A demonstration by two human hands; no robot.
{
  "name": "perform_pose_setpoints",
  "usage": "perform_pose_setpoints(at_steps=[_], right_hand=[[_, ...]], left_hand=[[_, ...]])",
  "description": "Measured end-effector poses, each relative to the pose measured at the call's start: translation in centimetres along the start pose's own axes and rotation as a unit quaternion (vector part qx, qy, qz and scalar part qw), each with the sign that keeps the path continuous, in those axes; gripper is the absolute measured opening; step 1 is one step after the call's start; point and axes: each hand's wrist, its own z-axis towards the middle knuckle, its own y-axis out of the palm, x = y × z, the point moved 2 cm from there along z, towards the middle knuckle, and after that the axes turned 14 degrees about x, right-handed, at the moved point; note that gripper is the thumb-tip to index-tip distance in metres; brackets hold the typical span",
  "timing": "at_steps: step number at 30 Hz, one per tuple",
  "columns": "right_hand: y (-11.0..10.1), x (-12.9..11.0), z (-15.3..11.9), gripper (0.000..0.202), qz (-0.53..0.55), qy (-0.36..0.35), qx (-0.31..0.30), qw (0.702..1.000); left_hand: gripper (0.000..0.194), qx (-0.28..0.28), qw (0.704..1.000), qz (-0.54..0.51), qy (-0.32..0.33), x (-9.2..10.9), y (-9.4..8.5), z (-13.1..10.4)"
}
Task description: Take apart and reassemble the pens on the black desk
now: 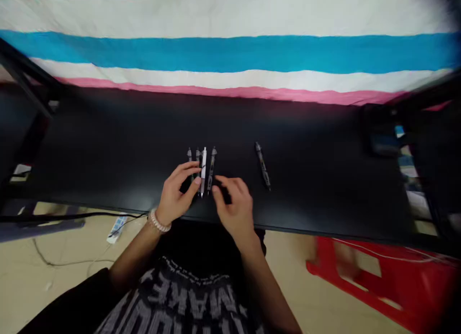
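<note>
black counter [317, 132] w/ five pens; four lie side by side near the front edge. l. to r.: first dark pen [189, 154], second dark pen [198, 154], white pen [204, 163], third dark pen [212, 166]. fourth dark pen [263, 166] lies well apart to the r., angled. hands: l. hand [175, 192] (pale band [158, 221] at wrist) arches over the two leftmost pens, thumb & fingertips near the white pen, gap narrow; can't tell if it grips one. r. hand [236, 204] is just beside the third dark pen's lower end, thumb & index a little apart, nothing visible between; contact unclear. technique: light fingertip pressure suits thin barrels, which prob. roll; best to steady neighbours w/ l. hand, nudge one pen at a time, & keep barrels parallel so clips don't catch. striped cloth [230, 53]: beyond far edge.
</note>
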Motion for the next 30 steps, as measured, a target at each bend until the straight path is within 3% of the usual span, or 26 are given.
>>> perform_pose_setpoints(at_steps=[5,10,13,20,25,30], right_hand=[[1.0,-0.9,0.9,0.023,-0.067,-0.024,-0.073,0.995],[-0.8,0.1,0.9,0.016,-0.065,-0.020,-0.094,0.993],[-1.5,0.3,0.6,0.024,-0.074,-0.026,-0.103,0.992],[1.0,-1.0,0.7,0.026,-0.084,-0.054,-0.078,0.992],[1.5,-0.3,0.6,0.027,0.037,0.010,-0.037,0.999],[0.7,1.1,-0.5,0.027,0.122,0.144,0.020,0.982]], left_hand=[[0.021,-0.005,1.000,-0.006,0.000,-0.3,0.4,-0.2],[0.016,0.010,1.000,-0.013,-0.016,-0.3,0.3,-0.3],[0.016,0.013,1.000,-0.013,-0.013,-0.2,0.3,-0.3],[0.014,0.016,1.000,-0.012,-0.002,-0.1,0.5,-0.4],[0.013,0.024,1.000,-0.009,-0.005,0.0,0.4,-0.4],[0.010,0.036,0.999,0.000,-0.002,-0.1,0.5,-0.4]])
